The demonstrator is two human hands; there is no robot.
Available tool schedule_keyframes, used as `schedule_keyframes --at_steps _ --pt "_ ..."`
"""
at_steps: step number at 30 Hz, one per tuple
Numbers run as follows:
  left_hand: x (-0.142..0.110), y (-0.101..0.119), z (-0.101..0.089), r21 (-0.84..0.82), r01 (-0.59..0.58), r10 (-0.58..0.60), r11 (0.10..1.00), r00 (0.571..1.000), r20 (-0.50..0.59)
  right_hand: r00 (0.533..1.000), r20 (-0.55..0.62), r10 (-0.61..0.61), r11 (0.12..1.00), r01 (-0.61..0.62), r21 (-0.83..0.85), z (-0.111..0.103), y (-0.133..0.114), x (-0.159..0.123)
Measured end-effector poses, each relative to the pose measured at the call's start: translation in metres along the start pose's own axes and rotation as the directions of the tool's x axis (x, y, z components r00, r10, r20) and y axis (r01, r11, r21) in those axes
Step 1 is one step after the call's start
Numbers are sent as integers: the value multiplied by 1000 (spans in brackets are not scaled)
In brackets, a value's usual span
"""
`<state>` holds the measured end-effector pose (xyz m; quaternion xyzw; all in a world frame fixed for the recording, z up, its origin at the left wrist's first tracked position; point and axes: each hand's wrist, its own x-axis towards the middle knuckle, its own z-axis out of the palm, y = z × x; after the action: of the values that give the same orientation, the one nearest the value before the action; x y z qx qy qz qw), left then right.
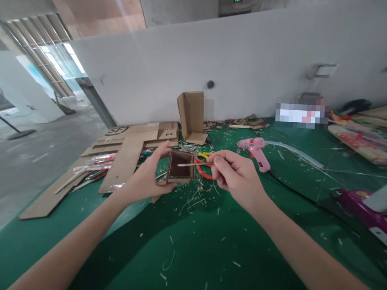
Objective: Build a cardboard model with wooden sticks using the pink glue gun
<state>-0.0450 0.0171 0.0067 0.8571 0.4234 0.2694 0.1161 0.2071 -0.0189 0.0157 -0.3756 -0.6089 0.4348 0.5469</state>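
My left hand (148, 173) is curved round the left side of a small open cardboard box (180, 180), thumb low and fingers at the upper edge. The box's open top faces me and its inside is dark. Between thumb and fingertips my right hand (232, 173) pinches a thin, straight greyish stick (195, 164). Its tip lies over the box opening; whether it touches a wall I cannot tell. Just behind the box and the right fingers lie an orange-handled tool (198, 172) and a yellow-handled one (203, 154), both partly hidden.
Cardboard sheets (124, 158) lie at the left with packaged sticks. A folded cardboard piece (194, 114) stands by the wall, near cardboard scraps (246, 122). To the right are a pink glue gun (259, 155) with its cable and a purple power strip (368, 217). Shavings litter the green table (207, 258).
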Motion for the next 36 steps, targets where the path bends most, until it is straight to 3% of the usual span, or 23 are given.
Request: schedule_keyframes --at_steps 4,10,15,21,26,36 --pt "-3 2 13 -135 -16 28 991 995 92 992 -16 125 960 -117 255 3 3 4" --pt "-4 0 22 -151 -31 58 988 982 180 965 -23 262 876 -228 426 7 5 5" --pt "-4 10 10 -135 -58 59 989 998 -3 939 6 343 823 -303 481 12 7 3" --pt "-4 32 6 -118 -155 129 981 970 -205 932 98 349 816 -354 456 22 8 -1" --pt "-2 34 7 -147 -168 127 975 959 -253 933 125 339 832 -359 424 24 11 -3" --pt "0 20 10 -208 -142 93 968 969 -228 940 82 333 863 -338 376 21 12 0"
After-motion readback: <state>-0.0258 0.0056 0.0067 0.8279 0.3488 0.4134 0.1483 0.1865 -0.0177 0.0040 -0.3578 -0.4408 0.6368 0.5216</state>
